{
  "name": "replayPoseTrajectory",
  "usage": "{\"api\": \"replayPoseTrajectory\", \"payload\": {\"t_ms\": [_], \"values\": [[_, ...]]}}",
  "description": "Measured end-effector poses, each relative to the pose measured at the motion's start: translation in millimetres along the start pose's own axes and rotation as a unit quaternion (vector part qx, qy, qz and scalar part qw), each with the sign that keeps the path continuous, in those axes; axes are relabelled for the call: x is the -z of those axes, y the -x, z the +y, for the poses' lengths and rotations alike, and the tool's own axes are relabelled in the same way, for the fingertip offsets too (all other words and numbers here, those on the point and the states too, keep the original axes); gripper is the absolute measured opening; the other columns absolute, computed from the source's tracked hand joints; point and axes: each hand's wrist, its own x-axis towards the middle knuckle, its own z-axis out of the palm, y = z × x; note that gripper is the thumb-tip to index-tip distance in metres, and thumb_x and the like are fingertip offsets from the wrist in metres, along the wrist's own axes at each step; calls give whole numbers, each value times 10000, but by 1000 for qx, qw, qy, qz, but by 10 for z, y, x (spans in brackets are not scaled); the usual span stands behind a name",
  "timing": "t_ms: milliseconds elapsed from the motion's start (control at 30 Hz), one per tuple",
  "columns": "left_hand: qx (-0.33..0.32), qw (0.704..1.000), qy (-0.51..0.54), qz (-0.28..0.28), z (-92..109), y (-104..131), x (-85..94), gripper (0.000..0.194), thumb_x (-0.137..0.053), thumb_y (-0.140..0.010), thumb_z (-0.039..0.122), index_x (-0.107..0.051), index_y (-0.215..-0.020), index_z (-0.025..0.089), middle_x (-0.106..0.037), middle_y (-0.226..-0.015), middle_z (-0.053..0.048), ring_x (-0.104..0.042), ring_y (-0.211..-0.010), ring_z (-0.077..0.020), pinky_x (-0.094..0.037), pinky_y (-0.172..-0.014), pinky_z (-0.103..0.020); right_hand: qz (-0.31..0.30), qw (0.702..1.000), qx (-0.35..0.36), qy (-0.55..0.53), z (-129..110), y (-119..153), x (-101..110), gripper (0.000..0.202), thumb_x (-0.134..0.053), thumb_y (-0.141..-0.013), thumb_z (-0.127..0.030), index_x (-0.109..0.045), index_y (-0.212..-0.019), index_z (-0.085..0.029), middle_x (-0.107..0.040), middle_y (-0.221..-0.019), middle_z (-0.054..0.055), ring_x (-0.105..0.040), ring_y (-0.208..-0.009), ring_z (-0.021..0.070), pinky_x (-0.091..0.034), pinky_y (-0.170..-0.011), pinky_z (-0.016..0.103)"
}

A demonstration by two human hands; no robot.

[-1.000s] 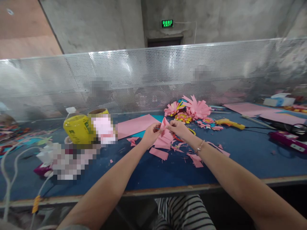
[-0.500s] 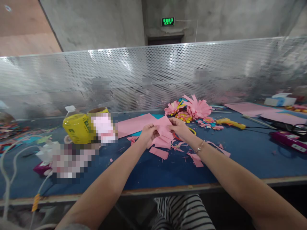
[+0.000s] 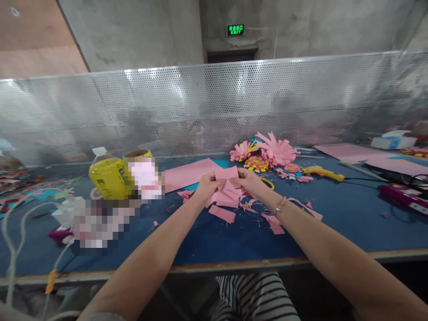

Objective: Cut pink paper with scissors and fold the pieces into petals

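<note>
Between my hands is a small piece of pink paper (image 3: 226,173), raised over the blue table. My left hand (image 3: 207,186) pinches its left side, with the thumb in front. On the right side my right hand (image 3: 246,180) grips the same piece between thumb and fingers. Just under the hands lie cut pink pieces, among them a loose rectangle (image 3: 222,214). Behind my left hand a larger pink sheet (image 3: 187,175) rests partly on a blue-green one. Pink paper flowers (image 3: 276,151) stand beyond my right hand.
A yellow glue gun (image 3: 323,173) and a purple power strip (image 3: 403,197) lie to the right. At the left are a yellow-labelled bottle (image 3: 109,178), a yellow roll, a blurred-out object and white cables. A perforated metal screen (image 3: 187,107) runs along the back.
The pink piece between my hands has turned from a diamond-like tilt to nearly level, with its upper part now looking folded. Both thumbs have shifted closer together.
</note>
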Motion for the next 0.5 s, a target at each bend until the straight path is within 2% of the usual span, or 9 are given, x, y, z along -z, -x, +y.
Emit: {"api": "replayPoseTrajectory", "payload": {"t_ms": [100, 233, 333, 500], "values": [[1, 999, -36, 34, -7, -15, 5, 218, -647, -509, 175, -590, -712, 117, -553, -542, 16, -479, -488, -79, -372, -487, -206, -9, 1000, 12, 4, -1, 10, -8, 140, -568, -573, -201, -530, -694, -139, -497, -575, -52, -398, -473, 37, -327, -455, 173], [5, 995, -60, 76, 10, -22, -1, 156, -615, -498, 135, -594, -653, 131, -510, -491, 37, -434, -445, -56, -314, -433, -175, 1, 1000, -10, -27, -30, 28, -30, 78, -552, -567, -160, -524, -639, -149, -431, -507, -71, -357, -430, 27, -290, -410, 160], [6, 997, -38, 71, 45, -8, -15, 142, -582, -488, 93, -607, -623, 131, -527, -526, 27, -439, -464, -47, -323, -437, -165, 14, 997, -45, -68, -51, 28, -39, 111, -543, -546, -127, -549, -651, -165, -444, -518, -69, -378, -431, 29, -370, -453, 175], [57, 997, 24, 40, 120, 25, -23, 160, -510, -489, 64, -600, -598, 140, -547, -566, 12, -503, -511, -76, -437, -534, -223, 41, 988, -76, -127, -104, 21, -29, 129, -522, -533, -115, -583, -635, -166, -556, -630, -24, -493, -525, 57, -437, -539, 202]]}}
